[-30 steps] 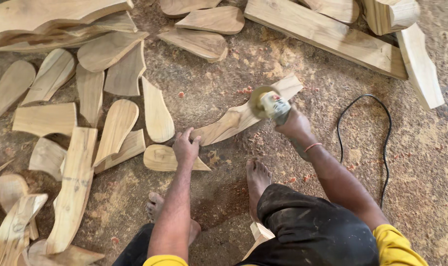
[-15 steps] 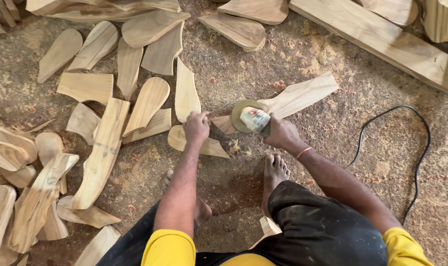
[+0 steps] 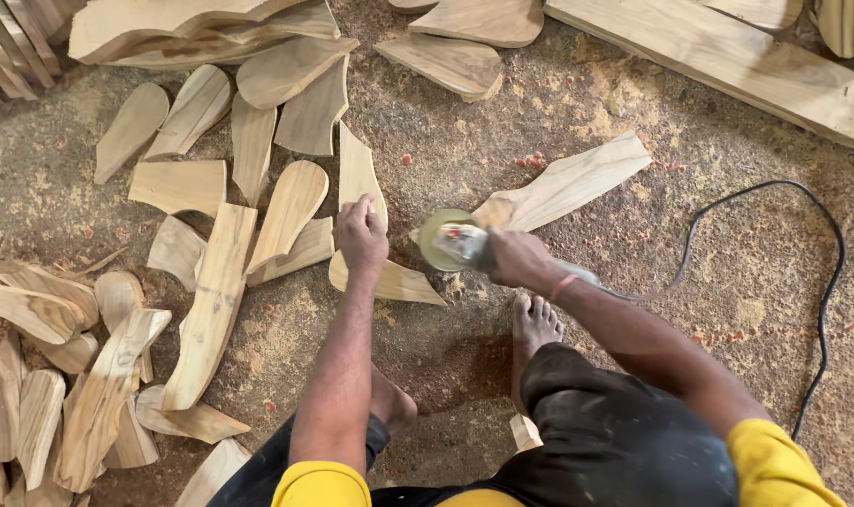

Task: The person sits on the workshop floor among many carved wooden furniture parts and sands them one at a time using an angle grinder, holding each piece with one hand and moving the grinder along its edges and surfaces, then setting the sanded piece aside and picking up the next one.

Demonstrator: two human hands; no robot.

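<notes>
The right hand (image 3: pixel 516 258) grips a small handheld grinder with a yellowish round disc (image 3: pixel 450 241), its black cable (image 3: pixel 802 282) trailing across the sawdust-covered floor (image 3: pixel 633 122). The left hand (image 3: pixel 361 235) presses, fingers curled, on a pale, flat, curved-cut wooden piece (image 3: pixel 399 282) just beside the disc; whether disc and wood touch seems unclear.

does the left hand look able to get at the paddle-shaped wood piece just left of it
Probably yes: the left hand rests right beside the paddle-shaped piece, which lies on top of the others with nothing over it.
</notes>
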